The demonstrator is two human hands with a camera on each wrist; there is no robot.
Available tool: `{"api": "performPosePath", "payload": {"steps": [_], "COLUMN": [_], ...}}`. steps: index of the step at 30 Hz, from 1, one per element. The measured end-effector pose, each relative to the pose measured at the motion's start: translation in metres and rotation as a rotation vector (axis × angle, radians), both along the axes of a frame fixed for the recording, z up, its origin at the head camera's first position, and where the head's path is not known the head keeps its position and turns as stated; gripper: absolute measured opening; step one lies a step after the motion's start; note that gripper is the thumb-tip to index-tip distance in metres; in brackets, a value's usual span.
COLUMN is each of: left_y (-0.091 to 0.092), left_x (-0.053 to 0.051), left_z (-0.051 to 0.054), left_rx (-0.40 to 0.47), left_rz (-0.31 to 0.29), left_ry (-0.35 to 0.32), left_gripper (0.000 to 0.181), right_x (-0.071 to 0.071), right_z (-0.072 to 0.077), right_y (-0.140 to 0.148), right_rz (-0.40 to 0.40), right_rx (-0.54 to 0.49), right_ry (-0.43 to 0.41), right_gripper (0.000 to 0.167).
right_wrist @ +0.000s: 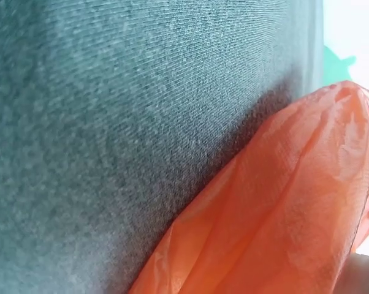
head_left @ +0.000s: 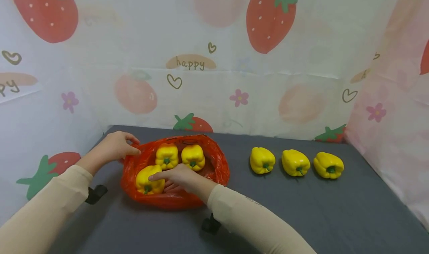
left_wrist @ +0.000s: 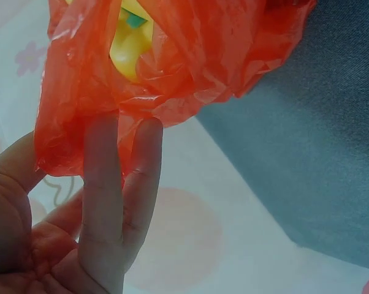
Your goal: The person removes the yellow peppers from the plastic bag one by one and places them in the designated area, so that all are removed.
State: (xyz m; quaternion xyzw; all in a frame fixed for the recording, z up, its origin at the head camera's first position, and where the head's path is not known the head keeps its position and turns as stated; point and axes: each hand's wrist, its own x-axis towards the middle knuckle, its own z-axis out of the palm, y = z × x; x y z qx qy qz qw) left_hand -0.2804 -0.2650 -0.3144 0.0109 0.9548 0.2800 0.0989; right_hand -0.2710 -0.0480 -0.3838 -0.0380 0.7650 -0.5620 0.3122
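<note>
A red plastic bag (head_left: 214, 153) lies with its mouth wide on the grey table. My left hand (head_left: 115, 148) pinches its left rim; in the left wrist view, fingers (left_wrist: 102, 184) show against the thin red film. Inside sit three yellow bell peppers, two at the back and one front-left pepper (head_left: 144, 179). My right hand (head_left: 182, 177) reaches in over the front right side and holds that front-left pepper, thumb on its upper right side. Its other fingers are partly hidden. The right wrist view shows mostly the bag's outer wall (right_wrist: 282, 208).
To the right of the bag, three more yellow bell peppers stand in a row: a left one (head_left: 262, 160), a middle one (head_left: 295, 162) and a right one (head_left: 328, 165). A strawberry-print cloth (head_left: 214, 94) hangs behind and beside the grey table (head_left: 285, 209).
</note>
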Motion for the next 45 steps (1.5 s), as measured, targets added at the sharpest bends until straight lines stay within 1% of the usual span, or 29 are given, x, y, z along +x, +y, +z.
{"api": "performPosePath", "payload": {"steps": [4,10,16,24,27,30,35,37,39,41,45], "left_y": [-0.001,0.0,0.0,0.001,0.0,0.0,0.0,-0.001,-0.003,-0.003,-0.003], "left_x": [0.001,0.002,0.002,0.001,0.002,0.002,0.002,0.001,0.001,0.001,0.001], "left_z": [-0.001,-0.001,-0.001,-0.004,-0.004,-0.004,-0.005,-0.007,-0.009,-0.01,-0.008], "left_rx": [0.003,0.01,0.013,0.029,0.036,0.044,0.044,0.045,0.052,0.056,0.067], "left_rz": [0.003,0.002,0.012,0.023,0.029,0.032,0.025,0.026,0.031,0.033,0.022], "left_ry": [-0.007,-0.003,0.012,0.015,0.012,0.008,-0.002,0.001,0.009,0.015,0.02], "left_gripper": [0.051,0.05,0.048,0.047,0.047,0.048,0.049,0.049,0.048,0.047,0.046], "right_x": [0.002,0.001,-0.001,-0.002,-0.003,-0.004,-0.005,-0.006,-0.006,-0.006,-0.007], "right_z": [-0.001,-0.002,-0.001,0.002,0.003,0.003,0.008,0.01,0.013,0.016,0.026], "right_y": [-0.004,-0.007,-0.008,-0.002,0.001,0.004,0.016,0.021,0.026,0.031,0.045], "right_rz": [-0.015,-0.06,-0.059,-0.059,-0.061,-0.065,-0.067,-0.056,-0.045,-0.029,-0.004], "right_rx": [0.002,0.032,0.021,-0.013,-0.03,-0.061,-0.101,-0.102,-0.109,-0.125,-0.143], "right_ry": [-0.002,-0.017,-0.042,-0.072,-0.081,-0.091,-0.097,-0.095,-0.093,-0.094,-0.082], "right_gripper": [0.067,0.068,0.071,0.067,0.071,0.083,0.085,0.079,0.08,0.076,0.06]}}
